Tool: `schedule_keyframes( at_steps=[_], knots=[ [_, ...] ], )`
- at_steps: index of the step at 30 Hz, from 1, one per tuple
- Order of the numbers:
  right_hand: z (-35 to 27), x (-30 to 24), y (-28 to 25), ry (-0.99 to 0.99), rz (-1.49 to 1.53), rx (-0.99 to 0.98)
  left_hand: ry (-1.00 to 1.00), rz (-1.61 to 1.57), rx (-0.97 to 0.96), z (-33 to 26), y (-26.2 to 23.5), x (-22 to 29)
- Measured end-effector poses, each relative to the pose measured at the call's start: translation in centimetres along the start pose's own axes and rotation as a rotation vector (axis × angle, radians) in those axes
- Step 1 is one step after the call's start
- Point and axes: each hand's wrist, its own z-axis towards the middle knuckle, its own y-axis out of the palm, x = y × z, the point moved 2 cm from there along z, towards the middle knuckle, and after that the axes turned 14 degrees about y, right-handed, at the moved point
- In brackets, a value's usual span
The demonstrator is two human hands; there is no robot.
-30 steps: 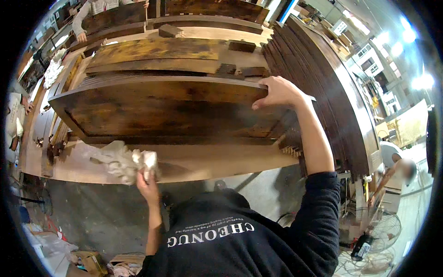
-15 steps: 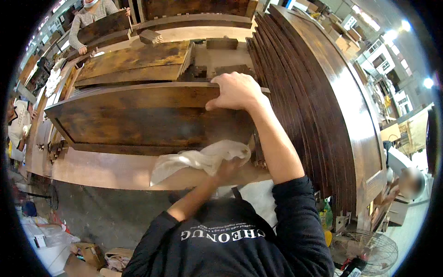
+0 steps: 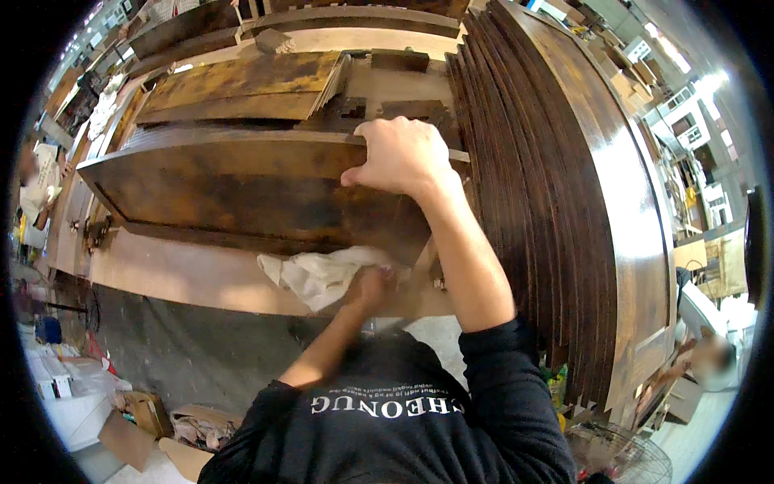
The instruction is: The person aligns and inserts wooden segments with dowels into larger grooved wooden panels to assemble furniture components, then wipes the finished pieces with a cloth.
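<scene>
Panel [image 3: 250, 189] of dark-stained wood, mottled brown, long and rectangular with a moulded border, tilted on edge above a pale workbench [image 3: 185, 274] at the picture's centre. Right hand [image 3: 399, 157] at 12 o'clock of the panel's right end, fingers curled over its top edge, gripping it. Left hand [image 3: 367, 286] at 6 o'clock of that end, clenched around a crumpled whitish rag [image 3: 318, 274] that lies against the panel's lower edge and trails toward 9 o'clock. Left fingertips buried in the cloth; panel's lower right corner hidden behind rag and forearm. Stack of dark curved boards [image 3: 556, 202] at 3 o'clock.
</scene>
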Motion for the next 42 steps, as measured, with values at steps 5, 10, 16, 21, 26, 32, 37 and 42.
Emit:
schedule_keyframes(
  at_steps=[5, 10, 16, 21, 26, 32, 37, 42],
  knots=[
    [-0.2, 0.0, 0.5, -0.024, 0.018, 0.055, -0.012, -0.075, 0.053, 1.1, -3.6, 3.7],
    [-0.5, -0.1, 0.5, -0.04, 0.014, 0.101, 0.104, -0.141, 0.323, 1.5, -0.5, 1.9],
    [-0.4, 0.1, 0.7, -0.034, 0.004, 0.101, -0.408, -0.55, 0.249, -0.2, 0.0, -0.1],
    [-1.2, -0.3, 0.6, -0.035, 0.008, 0.1, -0.31, -0.493, 0.206, 1.1, 1.6, 0.5],
    [-1.5, -0.4, 0.2, 0.0, 0.02, 0.049, 0.192, -0.122, 0.136, 0.6, 0.3, 1.5],
    [-1.9, -0.7, 0.3, -0.034, 0.009, 0.108, -0.354, -0.6, 0.206, 0.0, 1.2, 0.9],
    [-1.7, -0.3, 0.4, -0.017, 0.003, 0.103, -0.59, -1.211, 0.354, -4.5, -1.2, -3.2],
    [-1.9, -0.5, 0.3, -0.018, 0.012, 0.096, -0.143, -0.293, 0.598, -8.6, -11.5, 0.2]
  ],
)
